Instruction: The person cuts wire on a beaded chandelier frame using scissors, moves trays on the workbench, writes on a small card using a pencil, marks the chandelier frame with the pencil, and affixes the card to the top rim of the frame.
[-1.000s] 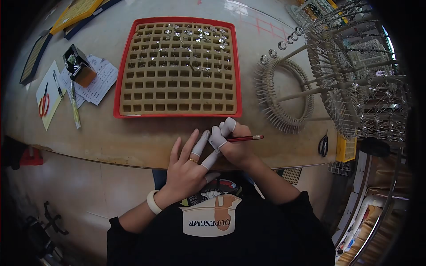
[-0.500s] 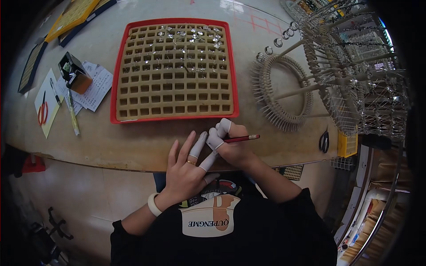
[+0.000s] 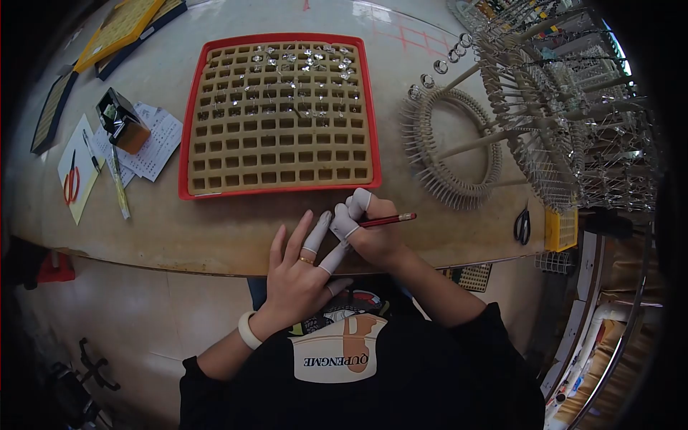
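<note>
My right hand (image 3: 374, 228) is closed around a red pencil (image 3: 389, 220), whose eraser end points right. White covers sit on its thumb and index finger. My left hand (image 3: 299, 266), with a gold ring and a white bracelet (image 3: 249, 330), lies at the table's front edge, fingers spread. White covers are on some of its fingers, and one fingertip touches the right hand. Whether something small lies between the fingertips cannot be made out. Just beyond the hands is a red tray (image 3: 185, 154) with a tan compartment insert, whose upper part holds small shiny jewelry pieces.
Round ring racks (image 3: 437, 154) and hanging jewelry (image 3: 609, 143) stand at the right, near black scissors (image 3: 522, 227). On the left are papers (image 3: 159, 143), a black box (image 3: 123, 122), red-handled scissors (image 3: 72, 185) and yellow trays (image 3: 118, 29).
The view has shifted slightly, so the tray and racks appear a little further left. Both hands keep nearly the same pose, and the pencil stays in my right hand.
</note>
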A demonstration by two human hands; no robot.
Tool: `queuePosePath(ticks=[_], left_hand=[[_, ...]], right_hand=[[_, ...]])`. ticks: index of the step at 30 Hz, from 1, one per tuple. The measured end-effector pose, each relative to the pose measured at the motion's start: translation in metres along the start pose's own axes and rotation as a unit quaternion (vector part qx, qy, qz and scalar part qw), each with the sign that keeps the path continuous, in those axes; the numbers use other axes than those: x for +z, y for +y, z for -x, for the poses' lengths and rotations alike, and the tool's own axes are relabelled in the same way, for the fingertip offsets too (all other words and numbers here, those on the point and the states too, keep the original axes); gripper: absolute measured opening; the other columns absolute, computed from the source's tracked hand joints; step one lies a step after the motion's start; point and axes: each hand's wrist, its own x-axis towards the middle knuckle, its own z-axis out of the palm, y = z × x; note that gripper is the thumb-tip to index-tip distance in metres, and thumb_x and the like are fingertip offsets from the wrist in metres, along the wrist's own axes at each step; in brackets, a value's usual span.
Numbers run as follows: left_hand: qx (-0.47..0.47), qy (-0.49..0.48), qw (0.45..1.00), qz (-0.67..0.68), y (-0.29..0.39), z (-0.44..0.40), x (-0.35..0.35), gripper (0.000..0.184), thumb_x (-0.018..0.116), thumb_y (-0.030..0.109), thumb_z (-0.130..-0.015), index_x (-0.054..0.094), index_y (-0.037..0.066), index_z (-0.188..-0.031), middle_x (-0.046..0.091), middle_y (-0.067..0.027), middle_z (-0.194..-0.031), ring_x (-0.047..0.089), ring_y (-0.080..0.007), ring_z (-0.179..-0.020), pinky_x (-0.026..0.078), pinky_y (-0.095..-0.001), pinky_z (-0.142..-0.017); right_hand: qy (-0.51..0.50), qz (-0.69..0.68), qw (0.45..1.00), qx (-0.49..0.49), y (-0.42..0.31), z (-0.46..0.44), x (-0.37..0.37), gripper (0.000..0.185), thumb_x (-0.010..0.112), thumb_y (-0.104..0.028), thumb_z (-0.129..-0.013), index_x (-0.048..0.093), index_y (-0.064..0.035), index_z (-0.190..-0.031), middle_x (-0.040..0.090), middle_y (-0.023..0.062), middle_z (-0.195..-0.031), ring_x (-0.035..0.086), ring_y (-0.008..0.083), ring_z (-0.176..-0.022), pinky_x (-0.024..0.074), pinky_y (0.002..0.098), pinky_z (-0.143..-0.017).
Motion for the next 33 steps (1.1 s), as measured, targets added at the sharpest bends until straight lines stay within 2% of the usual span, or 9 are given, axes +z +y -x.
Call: queuePosePath(ticks=[3,16,21,31,33], left_hand=[[0.002,0.0,1.0,0.0,0.0,0.0,0.0,0.053,0.076,0.038,-0.068,0.066,0.018,-0.117,0.047,-0.017,-0.138,0.035,-0.0322,-0.136,0.02,-0.0519,-0.11],[0.003,0.002,1.0,0.001,-0.001,0.0,0.0,0.053,0.076,0.038,-0.069,0.066,0.017,-0.116,0.047,-0.0171,-0.139,0.034,-0.0323,-0.136,0.02,-0.052,-0.11],[0.0,0.0,1.0,0.003,0.0,0.0,-0.001,0.053,0.076,0.038,-0.069,0.066,0.018,-0.116,0.047,-0.0171,-0.139,0.033,-0.032,-0.137,0.02,-0.0517,-0.11],[0.0,-0.005,1.0,0.004,0.0,-0.001,-0.002,0.054,0.077,0.036,-0.068,0.065,0.018,-0.118,0.047,-0.0168,-0.139,0.033,-0.0319,-0.137,0.019,-0.0514,-0.111],[0.0,-0.003,1.0,0.004,0.0,0.0,-0.002,0.055,0.077,0.036,-0.067,0.065,0.018,-0.118,0.047,-0.0168,-0.139,0.033,-0.032,-0.137,0.019,-0.0515,-0.111]], right_hand=[[0.009,0.026,0.999,-0.025,-0.001,-0.001,0.002,0.036,0.061,0.003,-0.083,0.032,-0.005,-0.065,0.037,-0.0014,-0.055,0.033,0.0054,-0.051,0.0313,0.0271,-0.044],[-0.002,0.051,0.998,-0.024,-0.004,-0.002,0.0,0.036,0.06,0.006,-0.082,0.03,-0.0052,-0.065,0.036,-0.0014,-0.054,0.033,0.0055,-0.05,0.0299,0.0273,-0.043],[0.024,-0.009,1.0,0.009,-0.008,-0.001,0.0,0.035,0.058,0.005,-0.084,0.03,-0.005,-0.065,0.036,-0.0019,-0.055,0.033,0.005,-0.051,0.0303,0.0266,-0.044],[0.0,0.029,0.999,-0.012,-0.002,-0.001,0.0,0.035,0.057,0.005,-0.085,0.03,-0.0047,-0.066,0.035,-0.0023,-0.056,0.032,0.0046,-0.052,0.0304,0.0265,-0.045],[0.014,-0.011,1.0,0.003,-0.003,-0.001,0.0,0.035,0.058,0.005,-0.084,0.03,-0.0047,-0.066,0.035,-0.0023,-0.056,0.031,0.0047,-0.052,0.0297,0.0267,-0.045]])
